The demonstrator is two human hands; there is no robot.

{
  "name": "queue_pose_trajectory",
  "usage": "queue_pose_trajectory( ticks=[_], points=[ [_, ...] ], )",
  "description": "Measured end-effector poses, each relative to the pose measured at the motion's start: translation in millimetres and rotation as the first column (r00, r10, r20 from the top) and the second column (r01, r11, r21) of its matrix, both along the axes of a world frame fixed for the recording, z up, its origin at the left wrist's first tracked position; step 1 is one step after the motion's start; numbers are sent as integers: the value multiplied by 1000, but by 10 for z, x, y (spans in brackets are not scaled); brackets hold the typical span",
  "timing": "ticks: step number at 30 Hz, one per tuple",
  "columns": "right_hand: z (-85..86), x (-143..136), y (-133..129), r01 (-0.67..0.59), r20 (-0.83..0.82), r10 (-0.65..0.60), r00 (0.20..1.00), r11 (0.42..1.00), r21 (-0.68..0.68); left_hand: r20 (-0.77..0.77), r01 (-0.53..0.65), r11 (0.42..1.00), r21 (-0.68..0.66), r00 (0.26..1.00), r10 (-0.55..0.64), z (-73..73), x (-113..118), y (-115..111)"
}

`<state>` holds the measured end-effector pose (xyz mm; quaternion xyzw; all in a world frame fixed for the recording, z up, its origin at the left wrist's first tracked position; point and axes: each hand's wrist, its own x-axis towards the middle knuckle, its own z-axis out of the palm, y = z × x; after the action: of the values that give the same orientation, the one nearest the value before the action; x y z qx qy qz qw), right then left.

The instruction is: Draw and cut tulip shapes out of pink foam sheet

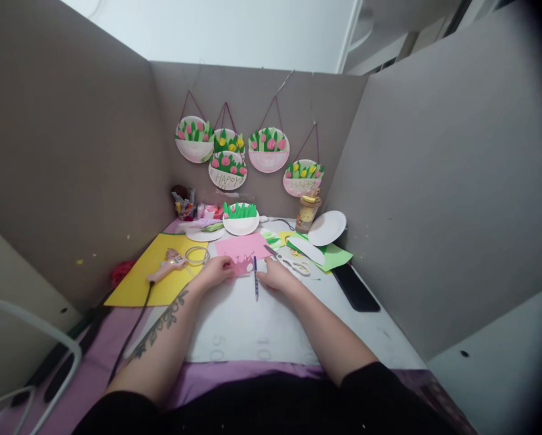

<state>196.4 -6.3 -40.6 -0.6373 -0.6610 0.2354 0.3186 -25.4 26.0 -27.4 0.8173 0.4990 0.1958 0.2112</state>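
Note:
A sheet of pink paper (241,243) with a jagged, cut-out lower part lies in front of me. My left hand (217,272) is at its left edge, fingers curled closed on the paper. On the other side is my right hand (277,276), thumb and fingers apart, with no held object visible; some of its fingers are hidden. A blue pen (255,279) lies between the hands, close to the right thumb. Scissors with white handles (296,266) rest just beyond the right hand, their blades pointing at the pink paper.
A hot glue gun (166,266) with a cord lies on yellow card (137,281) at left. A paper plate with green paper grass (241,225) stands behind. To the right are a drink cup (307,214), white plates (329,228), green paper (336,257) and a black phone (356,289).

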Motion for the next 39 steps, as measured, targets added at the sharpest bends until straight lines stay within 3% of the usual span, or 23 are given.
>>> queue_pose_trajectory(
  ticks=[3, 7, 12, 17, 20, 24, 26, 30, 32, 35, 39],
  points=[
    [122, 248, 23, 106, 295, -93, 951, 994, -29, 143, -25, 999, -38, 989, 31, 50, 18, -40],
    [220, 617, 8, 188, 497, -139, 856, 981, -49, 336, -68, 983, -170, 934, 123, 96, 59, -109],
    [200, 804, -31, 186, 535, -55, 843, 963, -195, 462, -61, 952, -300, 864, 201, 75, 86, -110],
    [215, 785, -30, 133, 516, 1, 857, 966, -223, 542, -42, 906, -422, 789, 289, 49, 124, -122],
    [247, 835, -9, 160, 396, -74, 915, 969, -191, 566, -63, 922, -381, 773, 287, 33, 156, -133],
    [251, 853, -16, 97, 42, -91, 995, 982, -161, 623, -126, 950, -284, 729, 283, 50, 202, -134],
    [223, 756, -53, 0, -140, -23, 990, 986, -164, 686, -165, 945, -284, 653, 320, 80, 226, -139],
    [99, 403, -150, -215, -480, 125, 868, 967, -138, 814, -207, 926, -315, 443, 376, 150, 269, -177],
    [34, 238, -185, -310, -549, 169, 818, 935, -174, 845, -222, 929, -297, 392, 364, 174, 281, -200],
    [-29, 83, -210, -368, -541, 189, 819, 897, -244, 877, -243, 938, -249, 354, 324, 201, 289, -226],
    [-67, 12, -215, -396, -506, 229, 832, 883, -252, 875, -244, 941, -236, 368, 315, 220, 298, -252]
  ],
)
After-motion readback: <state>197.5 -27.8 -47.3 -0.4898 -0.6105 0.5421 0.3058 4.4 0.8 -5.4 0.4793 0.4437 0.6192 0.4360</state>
